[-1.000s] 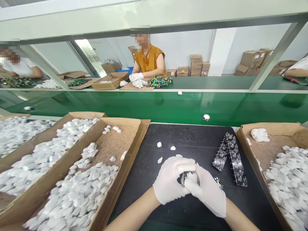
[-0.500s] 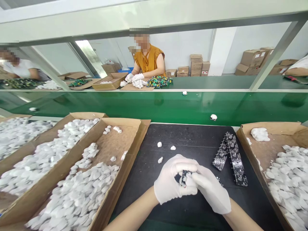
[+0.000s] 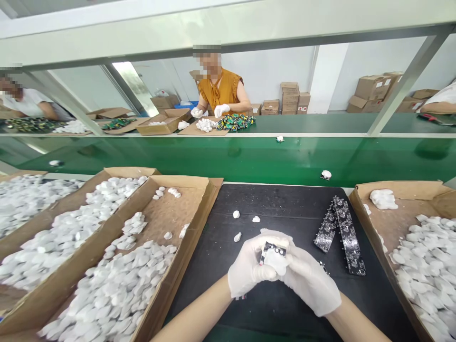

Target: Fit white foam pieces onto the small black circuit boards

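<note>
Both my hands wear white gloves and meet over the black mat [image 3: 285, 199]. A small black circuit board [image 3: 268, 246] is pinched by my left hand [image 3: 247, 263], its white round parts facing up. A soft white lump [image 3: 276, 262] lies against the board, between the hands. My right hand [image 3: 311, 282] has its fingers closed on the right side of the board and lump; some fingertips are hidden. Left of and beyond the hands lie several white bits [image 3: 237, 237]. Two black circuit board strips [image 3: 349, 237] rest crossed at their far ends on the right.
Cardboard trays [image 3: 187, 209] of white lumps stand at left, another tray [image 3: 420, 190] at right. Beyond the mat runs a green conveyor belt [image 3: 213, 159] carrying a board with a white lump [image 3: 325, 175]. Across it, a co-worker [image 3: 223, 90] handles small parts beside green boards [image 3: 235, 121].
The board has turned in my hands, so its face and the white lump now show more. Pieces on the belt have shifted right. The co-worker's hands have moved apart.
</note>
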The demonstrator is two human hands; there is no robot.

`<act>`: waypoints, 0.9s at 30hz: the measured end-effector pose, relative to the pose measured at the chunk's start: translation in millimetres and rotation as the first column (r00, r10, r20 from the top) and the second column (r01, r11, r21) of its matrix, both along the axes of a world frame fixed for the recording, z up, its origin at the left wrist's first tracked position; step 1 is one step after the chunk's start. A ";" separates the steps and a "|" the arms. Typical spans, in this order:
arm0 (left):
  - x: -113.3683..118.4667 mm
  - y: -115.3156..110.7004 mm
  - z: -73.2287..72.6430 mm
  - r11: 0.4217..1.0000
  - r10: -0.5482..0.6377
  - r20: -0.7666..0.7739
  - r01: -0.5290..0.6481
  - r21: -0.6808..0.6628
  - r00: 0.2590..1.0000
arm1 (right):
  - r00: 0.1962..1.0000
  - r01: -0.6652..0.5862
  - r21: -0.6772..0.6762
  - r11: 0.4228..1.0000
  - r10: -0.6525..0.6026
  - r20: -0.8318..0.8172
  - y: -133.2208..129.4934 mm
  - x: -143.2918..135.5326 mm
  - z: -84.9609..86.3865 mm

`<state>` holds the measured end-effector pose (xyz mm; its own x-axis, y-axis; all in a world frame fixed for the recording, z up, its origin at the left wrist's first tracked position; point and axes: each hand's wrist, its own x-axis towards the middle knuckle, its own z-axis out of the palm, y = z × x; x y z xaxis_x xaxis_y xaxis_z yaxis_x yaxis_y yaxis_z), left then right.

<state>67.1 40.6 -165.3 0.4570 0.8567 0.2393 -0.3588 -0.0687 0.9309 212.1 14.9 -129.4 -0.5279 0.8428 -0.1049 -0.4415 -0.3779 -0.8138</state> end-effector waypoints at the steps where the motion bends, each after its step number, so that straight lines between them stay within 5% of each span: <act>1: 0.2 -0.3 -0.2 0.999 -0.026 0.012 0.026 -0.033 1.000 | 1.000 -0.008 -0.008 1.000 0.008 -0.007 -1.0 -0.5 1.6; 7: -0.2 -0.5 6.3 0.998 -0.064 -0.031 0.064 0.012 0.997 | 0.998 -0.050 0.093 0.994 0.054 -0.044 -1.9 1.6 -4.8; 14: 1.3 -4.5 8.5 0.991 -0.112 -0.044 0.109 -0.076 0.993 | 0.949 -0.035 0.409 0.912 -0.097 0.299 6.4 8.2 -11.2; 17: 3.8 -5.5 10.0 0.999 -0.049 -0.153 0.052 0.015 0.987 | 0.945 0.017 0.377 0.926 -0.139 0.296 5.0 8.0 -14.5; 22: 3.2 -4.7 3.9 0.984 0.113 -0.269 -0.070 0.166 0.957 | 0.987 0.096 0.128 0.987 -0.111 0.117 0.6 -0.4 -12.2; 25: 2.0 -5.5 1.5 0.861 0.416 -0.330 -0.250 0.442 0.847 | 0.959 0.228 0.027 0.973 -0.230 0.164 -1.1 -2.9 -11.7; 27: 3.7 -5.8 3.8 0.737 0.537 -0.337 -0.235 0.634 0.773 | 0.881 0.344 0.062 0.937 -0.345 0.323 -2.1 0.4 -17.7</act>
